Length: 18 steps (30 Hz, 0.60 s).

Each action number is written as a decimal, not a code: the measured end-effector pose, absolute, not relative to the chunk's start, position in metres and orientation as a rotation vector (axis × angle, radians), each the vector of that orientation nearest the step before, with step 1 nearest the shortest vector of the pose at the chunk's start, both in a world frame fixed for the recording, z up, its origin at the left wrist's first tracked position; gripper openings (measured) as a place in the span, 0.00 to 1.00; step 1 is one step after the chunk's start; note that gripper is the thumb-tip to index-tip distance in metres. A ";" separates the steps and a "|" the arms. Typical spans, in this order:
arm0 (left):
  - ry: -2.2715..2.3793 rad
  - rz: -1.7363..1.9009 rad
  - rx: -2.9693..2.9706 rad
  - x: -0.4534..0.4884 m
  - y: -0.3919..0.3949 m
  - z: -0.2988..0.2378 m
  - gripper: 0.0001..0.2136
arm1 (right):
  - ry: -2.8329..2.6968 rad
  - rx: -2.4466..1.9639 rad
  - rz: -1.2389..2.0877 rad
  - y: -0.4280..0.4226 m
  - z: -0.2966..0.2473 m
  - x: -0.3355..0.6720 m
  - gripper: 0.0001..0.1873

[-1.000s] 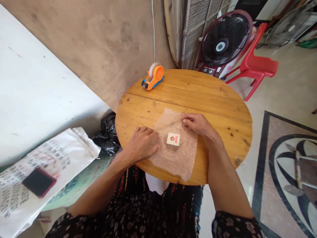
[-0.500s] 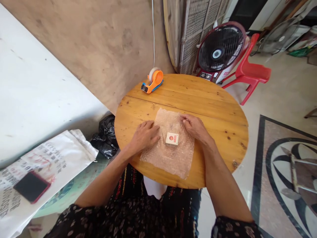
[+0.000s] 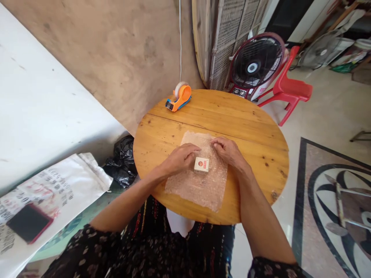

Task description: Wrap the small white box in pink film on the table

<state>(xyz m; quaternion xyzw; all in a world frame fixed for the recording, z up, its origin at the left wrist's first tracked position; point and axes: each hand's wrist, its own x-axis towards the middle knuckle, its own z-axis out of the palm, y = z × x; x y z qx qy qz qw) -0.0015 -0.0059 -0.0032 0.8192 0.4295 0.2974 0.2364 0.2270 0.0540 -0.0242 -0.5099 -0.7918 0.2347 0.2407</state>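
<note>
A small cream box (image 3: pixel 201 165) with a red label lies on a sheet of bubble wrap (image 3: pixel 199 193), spread flat on the round wooden table (image 3: pixel 255 135). My left hand (image 3: pixel 182 158) is over the left part of the sheet, just beside the box. Its fingers stretch forward with the thumb apart, holding nothing. At the sheet's upper right edge, my right hand (image 3: pixel 228 151) has its fingers curled in, thumb and forefinger on the bubble wrap's edge. Its palm side is hidden.
An orange tape dispenser (image 3: pixel 180 97) stands at the table's far edge by the wall. Behind are a fan (image 3: pixel 255 63) and a red chair (image 3: pixel 292 87). A phone (image 3: pixel 29 222) rests on a white sack (image 3: pixel 72 181) at left, near black plastic bags (image 3: pixel 123 158).
My left hand has moved right and slightly forward, from the sheet's left edge to close by the box. My right hand stays nearly in place. The view has shifted slightly.
</note>
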 end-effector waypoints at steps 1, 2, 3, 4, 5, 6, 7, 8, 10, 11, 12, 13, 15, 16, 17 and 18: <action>1.155 0.809 2.196 -0.002 0.002 -0.005 0.14 | -2.174 -1.382 0.642 0.054 -0.025 0.227 0.15; 1.126 0.804 2.149 -0.002 0.008 -0.008 0.14 | -2.182 -1.372 0.640 0.054 -0.025 0.228 0.15; 1.095 0.802 2.108 -0.002 0.013 -0.010 0.14 | -2.190 -1.364 0.638 0.054 -0.025 0.228 0.15; 1.059 0.799 2.075 -0.002 0.017 -0.013 0.14 | -2.198 -1.361 0.632 0.054 -0.025 0.228 0.15; 1.025 0.798 2.054 -0.001 0.020 -0.015 0.14 | -2.207 -1.358 0.624 0.053 -0.025 0.227 0.16; 0.998 0.799 2.047 0.000 0.022 -0.018 0.14 | -2.219 -1.356 0.615 0.052 -0.025 0.227 0.17; 0.975 0.802 2.050 0.001 0.024 -0.021 0.14 | -2.231 -1.357 0.601 0.051 -0.024 0.226 0.18; 0.956 0.808 2.060 0.002 0.024 -0.024 0.14 | -2.243 -1.364 0.584 0.051 -0.024 0.226 0.19; 0.921 0.829 2.098 0.004 0.026 -0.029 0.15 | -2.250 -1.399 0.544 0.052 -0.024 0.224 0.21; 0.900 0.840 2.124 0.004 0.026 -0.032 0.16 | -2.251 -1.419 0.527 0.053 -0.024 0.224 0.22; 0.877 0.847 2.149 0.004 0.027 -0.034 0.17 | -2.252 -1.439 0.511 0.054 -0.025 0.223 0.23; 0.855 0.855 2.173 0.004 0.028 -0.036 0.17 | -2.253 -1.455 0.497 0.055 -0.025 0.223 0.23; 0.822 0.863 2.218 0.004 0.029 -0.041 0.18 | -2.261 -1.477 0.475 0.057 -0.027 0.222 0.24; 0.814 0.866 2.238 0.004 0.030 -0.043 0.18 | -2.264 -1.486 0.465 0.058 -0.028 0.222 0.24; 0.810 0.870 2.256 0.004 0.031 -0.045 0.18 | -2.261 -1.493 0.454 0.059 -0.029 0.222 0.24; 0.809 0.872 2.273 0.004 0.031 -0.047 0.19 | -2.254 -1.496 0.446 0.059 -0.030 0.222 0.24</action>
